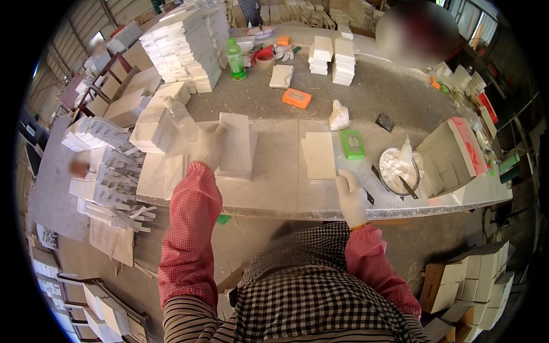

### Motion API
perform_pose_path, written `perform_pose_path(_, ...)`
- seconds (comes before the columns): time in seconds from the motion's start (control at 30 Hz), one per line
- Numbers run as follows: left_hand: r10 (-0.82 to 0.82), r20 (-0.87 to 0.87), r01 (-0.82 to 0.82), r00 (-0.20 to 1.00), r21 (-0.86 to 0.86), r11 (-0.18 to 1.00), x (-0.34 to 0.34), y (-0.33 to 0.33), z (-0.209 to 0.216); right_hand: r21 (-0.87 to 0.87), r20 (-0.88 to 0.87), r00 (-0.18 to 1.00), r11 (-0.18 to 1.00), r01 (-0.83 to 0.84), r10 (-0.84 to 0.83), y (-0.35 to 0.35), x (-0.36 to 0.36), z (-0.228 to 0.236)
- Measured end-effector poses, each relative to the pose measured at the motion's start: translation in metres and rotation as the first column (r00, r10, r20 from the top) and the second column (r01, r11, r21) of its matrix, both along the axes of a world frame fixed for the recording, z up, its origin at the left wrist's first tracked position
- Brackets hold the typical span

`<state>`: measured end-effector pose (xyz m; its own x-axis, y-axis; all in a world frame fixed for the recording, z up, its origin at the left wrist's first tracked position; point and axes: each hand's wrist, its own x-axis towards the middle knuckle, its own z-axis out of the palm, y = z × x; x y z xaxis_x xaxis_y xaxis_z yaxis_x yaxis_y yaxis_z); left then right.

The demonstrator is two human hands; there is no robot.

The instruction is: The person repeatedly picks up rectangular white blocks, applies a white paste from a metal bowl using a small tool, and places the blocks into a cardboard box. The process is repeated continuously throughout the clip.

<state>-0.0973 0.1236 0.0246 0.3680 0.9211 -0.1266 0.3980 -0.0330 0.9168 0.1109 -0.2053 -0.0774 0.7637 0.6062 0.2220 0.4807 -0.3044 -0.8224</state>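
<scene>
My left hand (207, 147), in a white glove and blurred, appears closed around the lower part of a clear plastic bottle (180, 118) that leans left. Just right of it lies a stack of white rectangular tiles (235, 143). My right hand (351, 200), also gloved, is at the table's front edge with its fingers curled. A black tool handle (369, 198) sticks out beside its palm; any blade is hidden. Beyond that hand lie more white tiles (319, 155) and a green soap-bar-shaped box (352, 144). A bowl of white paste (398, 169) with a spatula stands to the right.
An open carton (452, 160) stands right of the bowl. A tall tile stack (180, 48), a green bottle (235, 59), an orange box (296, 98) and a crumpled white lump (339, 115) are farther back. White boxes (153, 134) sit at the left.
</scene>
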Motion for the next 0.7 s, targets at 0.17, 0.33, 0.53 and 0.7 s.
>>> perform_pose_path(0.17,0.009,-0.250,0.041,0.968,0.192,0.981,-0.001,0.016,-0.010,-0.082,0.004,0.999,0.996,0.042,-0.042,0.007,0.012,-0.004)
perform_pose_path(0.33,0.160,-0.604,0.173,0.780,0.455,0.873,0.006,-0.009,0.011,-0.099,-0.193,0.981,0.995,-0.010,-0.009,0.009,0.035,-0.035)
perform_pose_path(0.53,0.285,-0.542,0.180,0.790,0.650,0.739,0.014,-0.040,0.009,-0.014,-0.477,0.879,0.999,-0.029,0.018,0.013,0.043,-0.045)
perform_pose_path(0.7,-0.192,-0.264,0.310,0.945,0.538,0.784,0.032,-0.115,-0.051,-0.088,-0.428,0.904,0.994,-0.057,0.014,0.021,0.043,-0.031)
